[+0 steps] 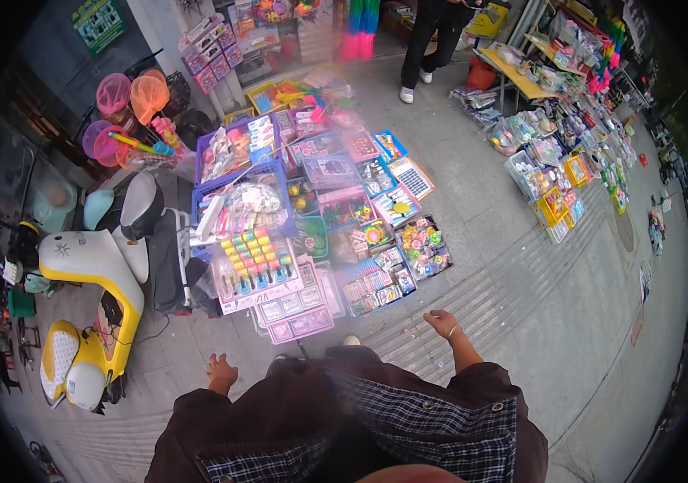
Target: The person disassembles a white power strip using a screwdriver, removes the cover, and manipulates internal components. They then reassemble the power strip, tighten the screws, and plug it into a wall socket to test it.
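Observation:
My left hand (221, 373) hangs out to the left over the pavement, fingers apart and nothing in it. On the other side my right hand (441, 324), with a bracelet at the wrist, is also empty, its fingers loosely stretched. Neither touches any goods. Closest to the left hand are flat pink boxes (299, 326) at the stall's near corner. Beyond the right hand lie a blue tray of small packets (378, 282) and a dark box of colourful trinkets (424, 245). A purple basket (197, 211) and rows of small coloured jars (257, 256) stand farther left.
A yellow and white scooter (130, 302) is parked at the left, near pink and orange nets (149, 95). A person in dark trousers (432, 40) stands at the back. Another spread of packaged goods (549, 153) lines the right, beside a yellow table (517, 74).

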Demonstrator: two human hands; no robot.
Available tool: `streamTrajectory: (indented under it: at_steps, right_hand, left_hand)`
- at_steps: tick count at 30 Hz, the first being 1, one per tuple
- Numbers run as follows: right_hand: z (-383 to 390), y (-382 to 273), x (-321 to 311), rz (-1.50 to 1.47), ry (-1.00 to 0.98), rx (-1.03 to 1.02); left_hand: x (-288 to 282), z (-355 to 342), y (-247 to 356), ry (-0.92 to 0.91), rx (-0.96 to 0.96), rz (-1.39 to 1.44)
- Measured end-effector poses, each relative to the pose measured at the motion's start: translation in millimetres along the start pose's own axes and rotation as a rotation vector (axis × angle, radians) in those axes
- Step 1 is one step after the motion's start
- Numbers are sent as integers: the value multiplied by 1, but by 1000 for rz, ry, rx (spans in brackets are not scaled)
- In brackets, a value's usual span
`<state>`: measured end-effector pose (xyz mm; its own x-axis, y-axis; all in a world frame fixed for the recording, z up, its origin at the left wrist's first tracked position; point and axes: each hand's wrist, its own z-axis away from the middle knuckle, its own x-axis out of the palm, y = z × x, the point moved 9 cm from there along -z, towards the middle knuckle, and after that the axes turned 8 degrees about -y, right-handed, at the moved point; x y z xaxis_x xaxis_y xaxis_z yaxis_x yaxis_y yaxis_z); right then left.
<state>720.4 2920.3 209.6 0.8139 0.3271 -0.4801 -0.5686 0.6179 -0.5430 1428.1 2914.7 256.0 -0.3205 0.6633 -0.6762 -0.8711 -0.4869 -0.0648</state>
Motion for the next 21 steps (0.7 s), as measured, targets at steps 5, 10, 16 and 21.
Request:
streamTrajectory:
  at_steps: [5,10,16,21]
  right_hand:
    - [163,146,-74,-374,489,235]
    - [241,285,7,9,200,607]
    - [125,338,136,-309,-326,417]
    - [63,158,92,-206,-77,66]
  left_hand:
    - [-65,13,143,181,349,-127]
    - [-81,30,219,232,592,-76]
    - [-35,40,155,165,523,-142]
    - [-18,23,61,22,284,-66]
